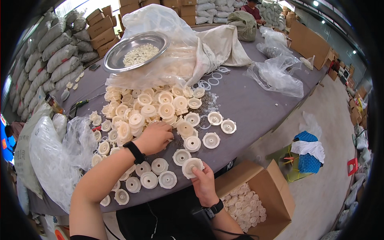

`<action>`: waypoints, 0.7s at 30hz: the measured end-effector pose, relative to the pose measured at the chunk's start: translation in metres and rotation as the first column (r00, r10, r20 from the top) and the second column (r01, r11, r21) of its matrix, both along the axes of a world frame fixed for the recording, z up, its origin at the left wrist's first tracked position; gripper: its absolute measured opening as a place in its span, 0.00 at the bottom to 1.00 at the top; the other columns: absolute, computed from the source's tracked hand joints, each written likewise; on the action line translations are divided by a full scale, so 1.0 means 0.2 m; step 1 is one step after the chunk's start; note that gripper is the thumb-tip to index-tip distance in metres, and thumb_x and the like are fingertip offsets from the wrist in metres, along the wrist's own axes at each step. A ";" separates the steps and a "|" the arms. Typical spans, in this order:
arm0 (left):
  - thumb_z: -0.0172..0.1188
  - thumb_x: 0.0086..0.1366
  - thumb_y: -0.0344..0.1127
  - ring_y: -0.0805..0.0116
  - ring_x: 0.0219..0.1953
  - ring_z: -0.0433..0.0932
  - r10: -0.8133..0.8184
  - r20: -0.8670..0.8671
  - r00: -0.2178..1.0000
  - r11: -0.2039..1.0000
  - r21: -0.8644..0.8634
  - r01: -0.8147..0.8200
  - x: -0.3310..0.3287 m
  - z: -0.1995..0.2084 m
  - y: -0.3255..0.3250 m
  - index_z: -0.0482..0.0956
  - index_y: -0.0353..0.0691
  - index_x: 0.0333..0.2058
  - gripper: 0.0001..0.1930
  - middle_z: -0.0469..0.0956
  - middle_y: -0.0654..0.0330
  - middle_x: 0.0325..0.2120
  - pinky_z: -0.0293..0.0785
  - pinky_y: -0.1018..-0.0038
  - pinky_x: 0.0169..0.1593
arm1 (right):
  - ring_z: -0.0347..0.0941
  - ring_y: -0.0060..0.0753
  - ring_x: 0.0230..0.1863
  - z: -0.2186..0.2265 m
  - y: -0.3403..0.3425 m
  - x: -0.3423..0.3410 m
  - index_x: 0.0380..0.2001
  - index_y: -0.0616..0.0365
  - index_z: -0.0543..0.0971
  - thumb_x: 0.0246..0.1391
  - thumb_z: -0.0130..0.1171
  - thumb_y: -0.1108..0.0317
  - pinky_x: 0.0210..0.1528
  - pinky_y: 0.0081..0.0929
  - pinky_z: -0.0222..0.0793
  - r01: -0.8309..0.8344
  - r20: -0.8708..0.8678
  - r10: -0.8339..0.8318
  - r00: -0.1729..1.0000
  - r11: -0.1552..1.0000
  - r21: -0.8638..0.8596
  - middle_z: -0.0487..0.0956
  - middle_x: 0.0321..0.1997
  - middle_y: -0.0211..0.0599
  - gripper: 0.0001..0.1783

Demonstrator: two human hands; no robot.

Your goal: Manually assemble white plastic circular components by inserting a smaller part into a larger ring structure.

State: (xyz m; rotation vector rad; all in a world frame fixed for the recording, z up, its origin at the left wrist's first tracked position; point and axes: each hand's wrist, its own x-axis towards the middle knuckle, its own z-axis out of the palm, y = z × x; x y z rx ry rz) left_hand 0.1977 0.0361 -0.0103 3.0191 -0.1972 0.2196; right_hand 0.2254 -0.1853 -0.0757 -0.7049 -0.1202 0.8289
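My right hand (205, 185) holds a round cream plastic cap (193, 167) near the table's front edge, thumb on its face and fingers beneath. My left hand (155, 138) is at the near side of a heap of cream plastic caps (149, 110). Its fingers curl down and inward; whatever they grip is hidden beneath them. Around both hands lie several loose round caps with a small central hub, such as one cap (167, 179) by the front edge and another cap (211, 140) to the right.
Behind the heap, a steel bowl (109, 60) of small pale pieces rests on plastic bags. White rings (204, 85) and tiny clear bits lie beside it. A cardboard box (278, 192) of caps stands below the table's right edge. A screwdriver (78, 107) and clear bags (54, 150) lie left.
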 end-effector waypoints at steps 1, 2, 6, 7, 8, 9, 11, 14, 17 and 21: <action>0.59 0.46 0.30 0.62 0.39 0.70 -0.032 0.031 0.999 0.999 -0.038 0.033 -0.01 0.01 0.01 0.76 0.42 0.27 0.06 0.71 0.61 0.30 0.65 0.66 0.41 | 0.74 0.27 0.39 0.00 0.00 0.00 0.42 0.64 0.71 0.51 0.53 0.74 0.43 0.26 0.71 0.000 -0.004 0.000 1.000 1.000 -0.001 0.76 0.39 0.36 0.14; 0.60 0.44 0.30 0.63 0.39 0.69 -0.026 0.029 0.999 0.999 -0.024 0.026 -0.02 0.02 0.00 0.76 0.42 0.26 0.07 0.70 0.62 0.30 0.65 0.67 0.41 | 0.74 0.27 0.39 0.00 0.01 0.00 0.42 0.64 0.71 0.51 0.53 0.74 0.44 0.26 0.70 -0.009 0.008 0.009 1.000 1.000 -0.011 0.76 0.38 0.36 0.13; 0.60 0.45 0.31 0.63 0.38 0.69 -0.069 -0.030 0.997 0.998 0.005 0.069 -0.07 0.05 0.00 0.75 0.42 0.26 0.06 0.69 0.61 0.29 0.65 0.67 0.41 | 0.74 0.25 0.40 0.00 0.01 0.00 0.42 0.66 0.70 0.51 0.55 0.75 0.44 0.22 0.69 -0.019 0.011 0.018 1.000 0.999 0.037 0.76 0.40 0.37 0.14; 0.61 0.46 0.32 0.64 0.38 0.69 -0.071 -0.059 0.996 0.995 0.068 0.075 -0.07 0.06 0.00 0.75 0.44 0.26 0.07 0.69 0.63 0.30 0.65 0.67 0.41 | 0.74 0.25 0.40 0.00 0.02 0.00 0.42 0.66 0.70 0.51 0.55 0.75 0.44 0.22 0.69 -0.022 0.012 0.021 1.000 0.999 0.038 0.76 0.40 0.37 0.14; 0.62 0.47 0.33 0.65 0.38 0.69 -0.073 -0.087 0.994 0.988 0.129 0.084 -0.07 0.07 0.00 0.75 0.45 0.27 0.07 0.69 0.64 0.31 0.65 0.68 0.42 | 0.74 0.25 0.40 0.00 0.02 0.00 0.42 0.66 0.70 0.51 0.55 0.75 0.45 0.23 0.69 -0.021 0.009 0.021 1.000 0.999 0.032 0.76 0.40 0.37 0.14; 0.62 0.47 0.33 0.65 0.38 0.69 -0.072 -0.086 0.994 0.988 0.129 0.083 -0.07 0.07 0.00 0.75 0.45 0.27 0.07 0.69 0.64 0.31 0.65 0.68 0.42 | 0.74 0.25 0.40 0.00 0.02 0.00 0.42 0.66 0.70 0.51 0.54 0.76 0.45 0.23 0.69 -0.020 0.007 0.019 1.000 0.999 0.027 0.76 0.40 0.37 0.14; 0.61 0.48 0.34 0.63 0.37 0.71 -0.111 0.008 0.994 0.991 0.071 0.110 -0.06 0.07 0.00 0.76 0.45 0.28 0.07 0.71 0.63 0.29 0.66 0.67 0.41 | 0.74 0.26 0.39 -0.01 0.02 -0.01 0.42 0.65 0.70 0.51 0.54 0.75 0.44 0.24 0.69 -0.005 0.016 0.004 1.000 1.000 0.017 0.76 0.39 0.36 0.13; 0.59 0.49 0.35 0.60 0.34 0.73 0.087 -0.003 0.996 0.993 -0.083 -0.087 -0.01 -0.01 0.00 0.77 0.44 0.29 0.07 0.73 0.60 0.27 0.68 0.65 0.38 | 0.74 0.26 0.39 -0.02 0.03 -0.01 0.41 0.64 0.71 0.50 0.53 0.75 0.44 0.26 0.70 -0.004 0.036 0.003 0.999 1.000 0.018 0.76 0.38 0.35 0.13; 0.58 0.50 0.34 0.57 0.32 0.74 0.193 0.004 0.981 0.981 -0.017 -0.193 0.05 -0.06 0.01 0.79 0.43 0.29 0.07 0.74 0.58 0.24 0.70 0.63 0.35 | 0.74 0.26 0.39 -0.03 0.03 -0.01 0.41 0.64 0.71 0.50 0.54 0.75 0.44 0.26 0.70 -0.007 0.044 0.006 0.999 0.999 0.034 0.76 0.38 0.35 0.13; 0.58 0.48 0.34 0.57 0.31 0.74 0.269 -0.124 0.955 0.961 0.102 -0.257 0.12 -0.12 0.01 0.79 0.44 0.28 0.07 0.74 0.58 0.25 0.70 0.62 0.34 | 0.74 0.27 0.39 -0.03 0.03 -0.02 0.41 0.64 0.71 0.50 0.54 0.74 0.44 0.26 0.70 0.010 0.038 -0.011 0.999 0.999 0.035 0.76 0.38 0.36 0.13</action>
